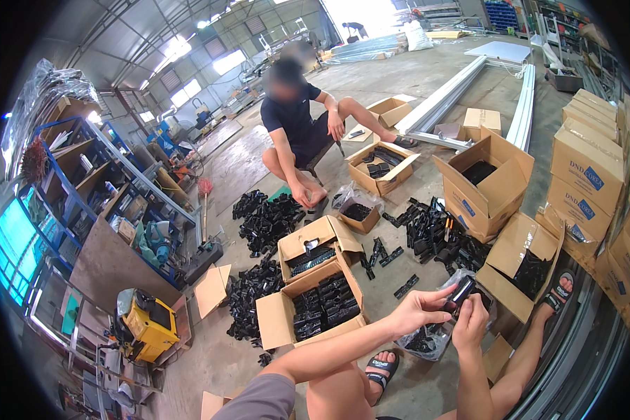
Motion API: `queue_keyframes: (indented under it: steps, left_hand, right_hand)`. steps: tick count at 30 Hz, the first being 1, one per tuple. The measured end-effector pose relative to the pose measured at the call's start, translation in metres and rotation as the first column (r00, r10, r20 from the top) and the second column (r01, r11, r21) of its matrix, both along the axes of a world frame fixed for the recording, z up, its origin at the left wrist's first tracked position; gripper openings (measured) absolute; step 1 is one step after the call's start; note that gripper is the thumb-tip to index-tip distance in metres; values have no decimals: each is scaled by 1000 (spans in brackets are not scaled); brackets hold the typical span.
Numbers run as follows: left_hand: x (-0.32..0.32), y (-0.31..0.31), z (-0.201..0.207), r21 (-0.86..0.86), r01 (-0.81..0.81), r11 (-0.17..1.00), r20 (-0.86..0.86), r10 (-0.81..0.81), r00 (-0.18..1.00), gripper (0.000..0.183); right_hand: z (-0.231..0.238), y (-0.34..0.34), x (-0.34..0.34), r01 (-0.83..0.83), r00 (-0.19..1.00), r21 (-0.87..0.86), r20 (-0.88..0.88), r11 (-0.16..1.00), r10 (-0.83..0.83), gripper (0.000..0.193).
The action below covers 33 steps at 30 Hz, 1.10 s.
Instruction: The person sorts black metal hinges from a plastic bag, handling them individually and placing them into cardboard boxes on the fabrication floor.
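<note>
My left hand [421,313] and my right hand [472,323] are close together at the lower right, fingers closed around a glossy black part [460,291]. The part is short and dark; its exact kind cannot be made out. Just below my hands, a clear plastic bag [435,346] of small black pieces sits in a box partly hidden by them. Beyond lies a loose heap of black parts [430,234] on the floor. To the left, an open cardboard box [276,327] holds rows of similar black parts.
A co-worker [294,112] sits across from me, one hand low near another black heap [266,220]. Open cartons [514,157] stand to the right, before stacked sealed boxes [588,164]. A yellow machine [150,325] and blue shelving [70,154] are at left. My sandalled feet flank the bag.
</note>
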<state>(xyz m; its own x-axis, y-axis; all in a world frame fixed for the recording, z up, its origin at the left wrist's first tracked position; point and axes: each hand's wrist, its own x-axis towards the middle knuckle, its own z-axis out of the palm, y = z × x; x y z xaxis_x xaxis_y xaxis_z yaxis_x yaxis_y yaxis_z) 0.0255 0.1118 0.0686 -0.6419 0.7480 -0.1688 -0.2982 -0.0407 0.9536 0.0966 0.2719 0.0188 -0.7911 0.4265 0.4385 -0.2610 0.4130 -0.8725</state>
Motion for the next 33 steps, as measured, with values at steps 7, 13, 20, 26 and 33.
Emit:
queue_keyframes:
  steps: [7,13,20,26,33]
  left_hand:
    - [0,-1,-1,-11,7,1000,1,-7,1000,68]
    - [1,-2,0,-12,-1,1000,-28,1,1000,68]
    - [-54,-80,32,-232,-300,925,-298,227,927,65]
    - [-56,-257,-68,-639,-680,358,-755,-123,644,55]
    - [-17,-367,-177,-727,-682,80,-675,101,731,58]
  right_hand:
    - [5,-7,-5,109,984,122,-151,987,-90,23]
    - [-10,-6,-4,55,996,-22,-67,998,-56,34]
    - [-12,22,-2,119,991,-182,90,976,-104,40]
    - [-36,30,7,37,964,-238,266,971,28,37]
    - [-77,38,28,-48,894,-142,435,989,107,32]
